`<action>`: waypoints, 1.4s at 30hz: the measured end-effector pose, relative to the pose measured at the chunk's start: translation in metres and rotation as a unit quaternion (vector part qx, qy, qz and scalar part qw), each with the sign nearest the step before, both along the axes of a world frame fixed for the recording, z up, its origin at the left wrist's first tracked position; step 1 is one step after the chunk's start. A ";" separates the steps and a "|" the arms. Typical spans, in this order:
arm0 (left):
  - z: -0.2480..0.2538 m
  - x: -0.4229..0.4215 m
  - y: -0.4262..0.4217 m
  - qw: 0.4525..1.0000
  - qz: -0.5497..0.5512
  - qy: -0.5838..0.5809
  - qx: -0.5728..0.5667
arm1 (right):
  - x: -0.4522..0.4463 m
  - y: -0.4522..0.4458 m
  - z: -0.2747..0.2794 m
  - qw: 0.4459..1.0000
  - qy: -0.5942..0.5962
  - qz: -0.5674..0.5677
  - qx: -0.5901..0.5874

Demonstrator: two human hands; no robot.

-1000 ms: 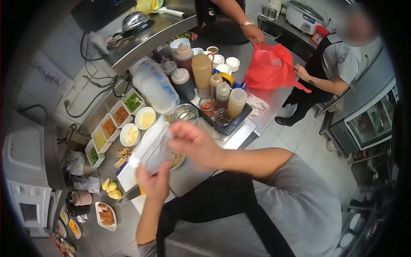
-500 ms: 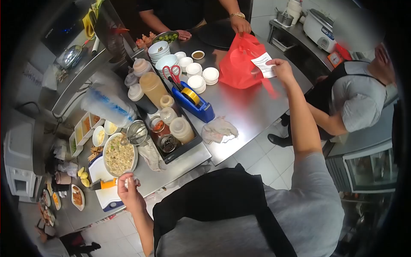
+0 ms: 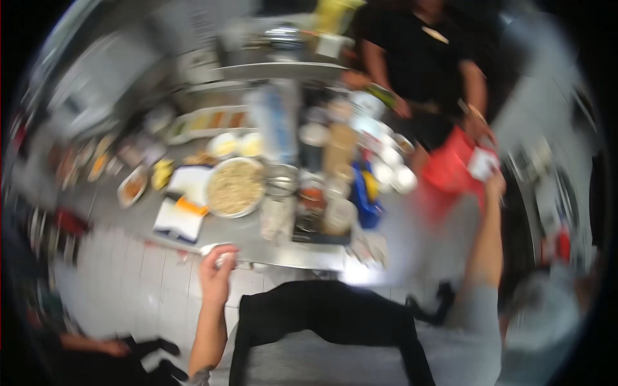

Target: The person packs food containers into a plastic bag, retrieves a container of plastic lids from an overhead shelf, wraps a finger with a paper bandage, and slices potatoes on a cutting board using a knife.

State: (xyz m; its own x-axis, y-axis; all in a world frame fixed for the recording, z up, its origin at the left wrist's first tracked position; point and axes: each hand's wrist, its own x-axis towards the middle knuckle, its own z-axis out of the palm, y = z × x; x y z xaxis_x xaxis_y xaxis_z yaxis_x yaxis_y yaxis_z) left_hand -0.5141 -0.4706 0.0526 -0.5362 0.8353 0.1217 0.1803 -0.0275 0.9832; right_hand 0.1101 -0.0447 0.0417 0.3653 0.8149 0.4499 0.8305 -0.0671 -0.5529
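Note:
At the right, my right hand (image 3: 494, 184) is closed on a white printed receipt (image 3: 482, 165), arm stretched out. The receipt lies against a red plastic bag (image 3: 447, 167); whether it is fastened to it I cannot tell. A person across the counter grips the top of the bag with one hand (image 3: 477, 128). My left hand (image 3: 219, 265) is raised in front of the counter edge, fingers curled round a small white thing too blurred to name. Closest to that hand are a white cutting board (image 3: 177, 222), an orange-handled knife (image 3: 191, 206) and a bowl of fried rice (image 3: 235, 188).
A black caddy (image 3: 320, 237) of sauce bottles and a blue tape dispenser (image 3: 367, 199) stand mid-counter, with a cloth (image 3: 368, 248) at the edge. White cups (image 3: 394, 170) are stacked behind. Another person (image 3: 544, 312) is at the right, and someone's arm (image 3: 96, 344) shows lower left.
The camera view has swung right and blurred, shifting the counter in the picture. My right hand still holds the receipt by the bag, and my left still grips the small white thing.

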 end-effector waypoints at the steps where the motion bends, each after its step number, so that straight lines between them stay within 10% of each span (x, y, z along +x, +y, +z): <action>1: -0.001 0.000 -0.006 1.000 -0.006 0.007 0.006 | 0.043 0.050 -0.033 0.998 -0.005 0.030 0.055; 15: -0.054 0.038 -0.081 0.977 0.178 0.103 -0.060 | 0.077 0.174 -0.046 0.969 -0.246 -0.021 0.026; 17: -0.051 0.035 -0.087 0.970 0.173 -0.064 -0.160 | 0.087 0.190 -0.058 0.967 -0.248 0.027 0.040; 26: -0.072 0.031 -0.085 0.925 0.283 -0.250 -0.051 | 0.056 0.174 -0.104 0.951 0.262 0.144 0.077; 35: -0.074 0.019 -0.068 0.921 0.266 -0.285 0.005 | 0.039 0.146 -0.066 0.976 0.180 0.069 0.105; 37: -0.066 0.015 -0.063 0.926 0.253 -0.279 0.010 | 0.074 0.199 -0.106 0.871 0.413 0.230 0.135; 42: -0.059 -0.050 -0.051 0.923 0.256 -0.279 0.070 | 0.094 0.195 -0.098 0.925 0.275 0.176 0.193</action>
